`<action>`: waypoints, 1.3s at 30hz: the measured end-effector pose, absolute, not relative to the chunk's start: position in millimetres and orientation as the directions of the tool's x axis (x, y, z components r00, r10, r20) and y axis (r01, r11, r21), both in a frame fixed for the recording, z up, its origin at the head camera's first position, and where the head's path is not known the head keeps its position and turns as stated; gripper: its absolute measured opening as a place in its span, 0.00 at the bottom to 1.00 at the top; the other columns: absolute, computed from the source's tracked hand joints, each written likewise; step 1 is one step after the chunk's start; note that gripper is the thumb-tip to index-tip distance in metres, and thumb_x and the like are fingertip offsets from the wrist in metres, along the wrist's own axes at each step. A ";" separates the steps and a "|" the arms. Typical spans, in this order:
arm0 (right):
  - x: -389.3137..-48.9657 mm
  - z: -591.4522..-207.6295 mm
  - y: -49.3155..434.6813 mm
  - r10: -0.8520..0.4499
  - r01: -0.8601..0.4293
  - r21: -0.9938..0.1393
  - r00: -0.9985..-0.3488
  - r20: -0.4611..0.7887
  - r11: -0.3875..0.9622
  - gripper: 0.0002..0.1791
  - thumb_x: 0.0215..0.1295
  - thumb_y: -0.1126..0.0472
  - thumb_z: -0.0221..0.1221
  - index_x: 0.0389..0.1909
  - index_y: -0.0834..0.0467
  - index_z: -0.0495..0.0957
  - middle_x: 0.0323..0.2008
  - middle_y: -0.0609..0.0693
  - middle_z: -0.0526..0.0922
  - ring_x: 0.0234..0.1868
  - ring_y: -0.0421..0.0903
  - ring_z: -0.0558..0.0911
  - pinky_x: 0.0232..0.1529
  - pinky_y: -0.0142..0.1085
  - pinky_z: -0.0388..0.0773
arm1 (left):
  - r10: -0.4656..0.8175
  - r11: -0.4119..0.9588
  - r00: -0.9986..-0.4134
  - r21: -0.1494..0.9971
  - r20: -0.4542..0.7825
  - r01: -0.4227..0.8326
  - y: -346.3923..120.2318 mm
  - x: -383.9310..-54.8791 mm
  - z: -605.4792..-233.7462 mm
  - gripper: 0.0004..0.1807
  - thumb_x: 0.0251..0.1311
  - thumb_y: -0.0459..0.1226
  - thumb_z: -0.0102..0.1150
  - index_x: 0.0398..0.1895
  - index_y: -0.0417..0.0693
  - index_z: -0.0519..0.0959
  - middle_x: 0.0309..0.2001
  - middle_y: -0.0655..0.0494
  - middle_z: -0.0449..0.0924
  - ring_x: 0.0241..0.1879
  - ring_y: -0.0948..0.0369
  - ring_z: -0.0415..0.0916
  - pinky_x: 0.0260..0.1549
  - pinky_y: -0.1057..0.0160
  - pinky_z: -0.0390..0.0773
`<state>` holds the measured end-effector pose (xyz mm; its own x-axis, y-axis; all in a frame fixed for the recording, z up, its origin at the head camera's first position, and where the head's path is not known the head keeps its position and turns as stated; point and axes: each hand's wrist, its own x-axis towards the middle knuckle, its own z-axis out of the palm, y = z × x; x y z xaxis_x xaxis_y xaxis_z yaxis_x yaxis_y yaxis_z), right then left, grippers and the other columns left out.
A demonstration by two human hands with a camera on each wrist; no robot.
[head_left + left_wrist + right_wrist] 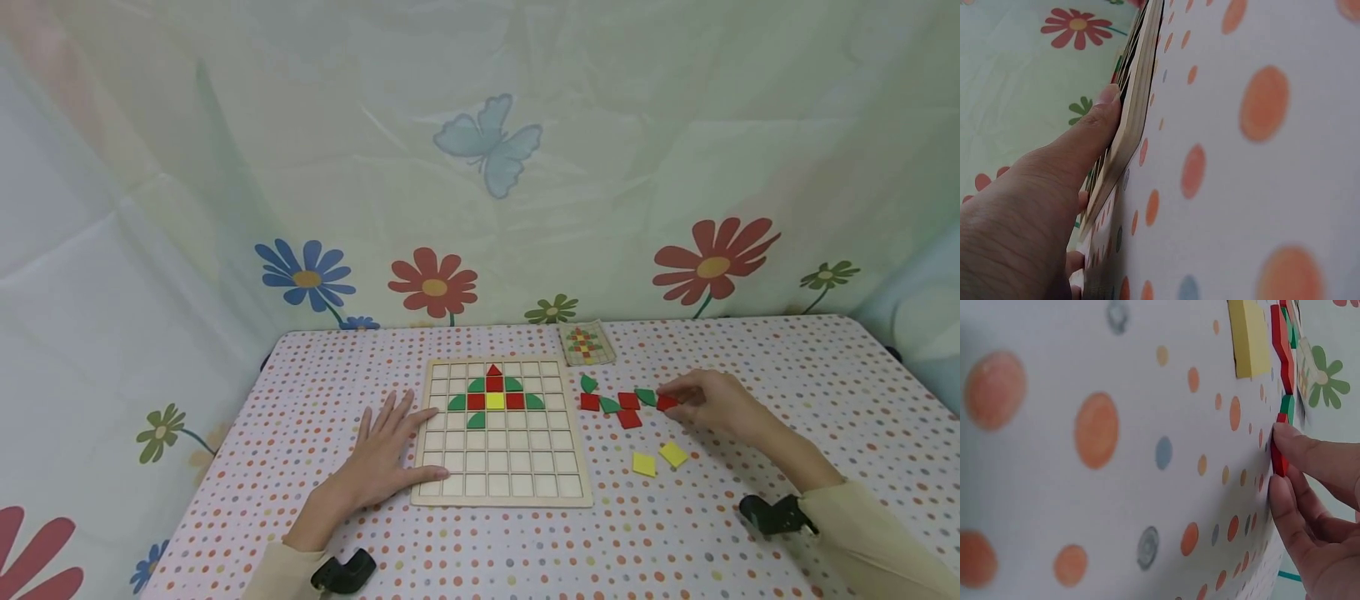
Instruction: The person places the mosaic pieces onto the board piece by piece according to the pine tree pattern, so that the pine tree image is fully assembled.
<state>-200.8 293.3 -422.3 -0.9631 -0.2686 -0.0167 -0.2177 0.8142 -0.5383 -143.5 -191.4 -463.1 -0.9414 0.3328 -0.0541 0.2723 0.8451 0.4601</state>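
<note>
A wooden grid board (503, 486) lies on the table, bearing a pattern of red, green and yellow tiles around a yellow square (495, 401). My left hand (386, 457), fingers spread, rests over the board's left edge; its thumb (1088, 134) lies on the border in the left wrist view. At the right end of a loose row of tiles, my right hand (716, 407) pinches a red tile (1280, 464) between thumb and fingers, low at the tabletop. A green tile (1288, 407) adjoins it.
More loose red tiles (630, 418) and green tiles (588, 384) lie right of the board. Two yellow squares (644, 464) sit nearer the front. A pattern card (587, 344) is behind, by the flowered curtain (600, 167). The dotted tablecloth (510, 554) covers the table.
</note>
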 end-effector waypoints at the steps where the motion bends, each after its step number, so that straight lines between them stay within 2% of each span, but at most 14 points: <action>1: -201.8 -422.2 293.9 -0.261 -0.206 -0.541 -0.965 -0.025 0.815 0.18 0.58 0.75 0.71 0.49 0.74 0.83 0.41 0.63 0.85 0.39 0.55 0.84 0.39 0.47 0.85 | 0.333 0.846 -0.941 0.458 -0.052 0.274 -191.4 -143.7 -463.1 0.51 0.58 0.70 0.63 0.81 0.62 0.63 0.85 0.45 0.39 0.84 0.44 0.27 0.75 0.31 0.26; 4: -202.7 -423.5 294.4 -0.237 -0.188 -0.548 -0.971 -0.018 0.815 0.17 0.57 0.74 0.72 0.48 0.72 0.84 0.40 0.61 0.85 0.38 0.54 0.84 0.38 0.45 0.84 | 0.333 0.847 -0.942 0.454 -0.048 0.276 -191.8 -144.3 -462.7 0.51 0.58 0.70 0.63 0.81 0.61 0.63 0.85 0.45 0.39 0.84 0.44 0.27 0.75 0.30 0.26; 10: -199.8 -428.1 292.7 -0.194 -0.204 -0.559 -0.978 0.077 0.804 0.16 0.55 0.75 0.74 0.45 0.70 0.84 0.39 0.62 0.83 0.39 0.60 0.84 0.35 0.45 0.85 | 0.326 0.849 -0.944 0.454 -0.046 0.271 -192.0 -145.1 -461.9 0.51 0.57 0.70 0.64 0.81 0.62 0.63 0.85 0.45 0.40 0.84 0.44 0.27 0.75 0.30 0.26; 16: -197.9 -431.0 294.1 -0.216 -0.245 -0.569 -0.969 0.120 0.785 0.14 0.56 0.74 0.73 0.44 0.68 0.85 0.41 0.62 0.85 0.37 0.56 0.85 0.37 0.45 0.84 | 0.329 0.849 -0.943 0.455 -0.056 0.269 -192.4 -145.0 -462.5 0.51 0.58 0.70 0.63 0.81 0.62 0.63 0.85 0.45 0.39 0.84 0.44 0.27 0.75 0.30 0.26; 21: -196.4 -426.3 288.3 -0.265 -0.320 -0.556 -0.947 0.180 0.767 0.14 0.57 0.74 0.73 0.45 0.65 0.86 0.40 0.59 0.87 0.38 0.53 0.84 0.37 0.35 0.83 | 0.331 0.847 -0.942 0.458 -0.057 0.270 -192.9 -144.9 -462.8 0.51 0.58 0.70 0.64 0.81 0.61 0.63 0.85 0.45 0.38 0.84 0.44 0.27 0.75 0.30 0.26; 25: -196.9 -419.3 267.2 -0.288 -0.356 -0.597 -0.934 0.211 0.719 0.14 0.58 0.74 0.73 0.45 0.65 0.87 0.40 0.56 0.87 0.38 0.49 0.83 0.39 0.28 0.82 | 0.331 0.844 -0.942 0.462 -0.052 0.271 -193.0 -144.7 -462.7 0.51 0.58 0.70 0.64 0.81 0.62 0.63 0.85 0.45 0.39 0.84 0.44 0.27 0.75 0.30 0.26; 32: -198.8 -406.4 210.7 -0.360 -0.401 -0.672 -0.909 0.209 0.623 0.10 0.61 0.73 0.72 0.43 0.64 0.87 0.39 0.54 0.86 0.38 0.49 0.85 0.41 0.40 0.88 | 0.335 0.843 -0.941 0.464 -0.055 0.273 -192.3 -144.8 -463.6 0.50 0.58 0.70 0.64 0.81 0.62 0.63 0.85 0.45 0.39 0.84 0.45 0.27 0.75 0.30 0.26; 39: -209.1 -410.6 161.7 -0.475 -0.457 -0.714 -0.858 0.196 0.531 0.09 0.62 0.73 0.71 0.43 0.63 0.90 0.39 0.52 0.88 0.38 0.45 0.84 0.40 0.33 0.85 | 0.338 0.840 -0.939 0.470 -0.060 0.273 -192.3 -143.8 -463.7 0.50 0.58 0.70 0.64 0.81 0.62 0.63 0.85 0.46 0.38 0.84 0.45 0.26 0.75 0.31 0.26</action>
<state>-209.1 161.7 -410.6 -0.8580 -0.4748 0.1959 -0.4567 0.5309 -0.7138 -143.8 -192.3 -463.7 -0.9392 0.3383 -0.0595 0.2726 0.8395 0.4699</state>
